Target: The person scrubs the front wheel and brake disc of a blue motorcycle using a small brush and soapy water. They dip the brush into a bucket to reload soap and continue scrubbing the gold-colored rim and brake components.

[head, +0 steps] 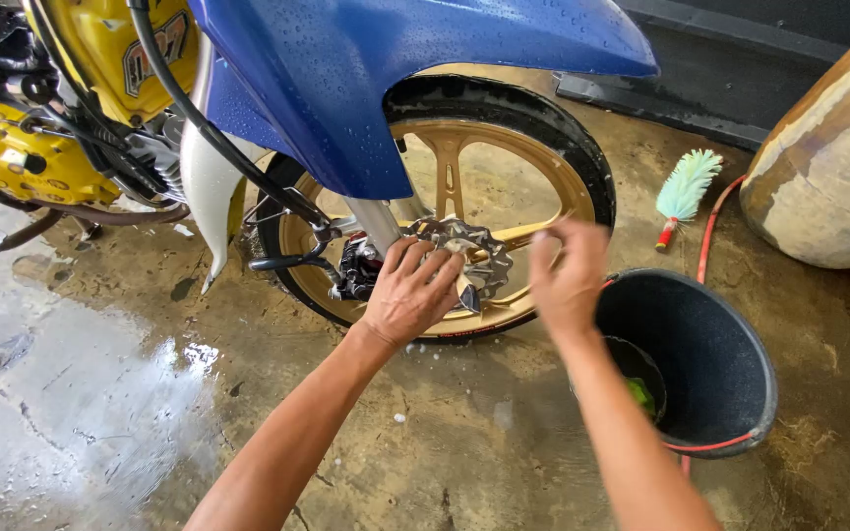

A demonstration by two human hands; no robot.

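hands at a motorcycle's front wheel (445,206)
left hand (410,290) spread flat on the brake disc (464,254); right hand (568,275) blurred beside the gold rim, grip unclear, above a black bucket (720,393).

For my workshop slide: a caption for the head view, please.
Left hand on a motorcycle's brake disc, right hand beside the gold wheel.

One motorcycle (248,98), one bucket (730,393), one brush (683,189), two hands (410,290).

right hand (568,277): motion-blurred | brake disc (479,258): partly hidden behind left hand (410,290) | motorcycle (346,88): cut off at top
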